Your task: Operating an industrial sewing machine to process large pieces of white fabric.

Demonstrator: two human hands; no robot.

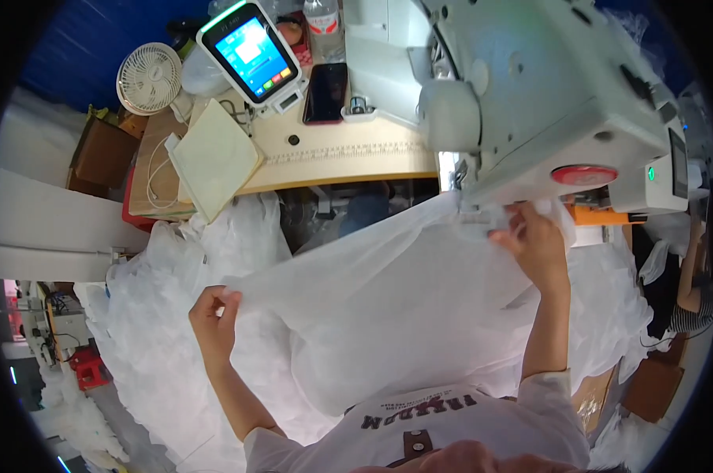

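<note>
A sheer white fabric (372, 292) is stretched from the sewing machine (545, 94) down across my lap. At the lower left, my left hand (214, 319) pinches a corner of its edge between thumb and fingers, holding it taut. The far edge of the fabric runs up to the needle area (463, 193), where it passes under the machine head. Just right of the needle, my right hand (541, 244) has bent fingers closed on the fabric; the exact grip of its fingertips is partly hidden.
Heaps of white fabric (151, 331) lie on both sides. On the table are a lit control screen (250, 51), a phone (325, 93), a pale pad (214, 158), a ruler strip (340, 152), a small fan (149, 79) and a bottle (323, 27). Another person's arm (690, 272) shows at far right.
</note>
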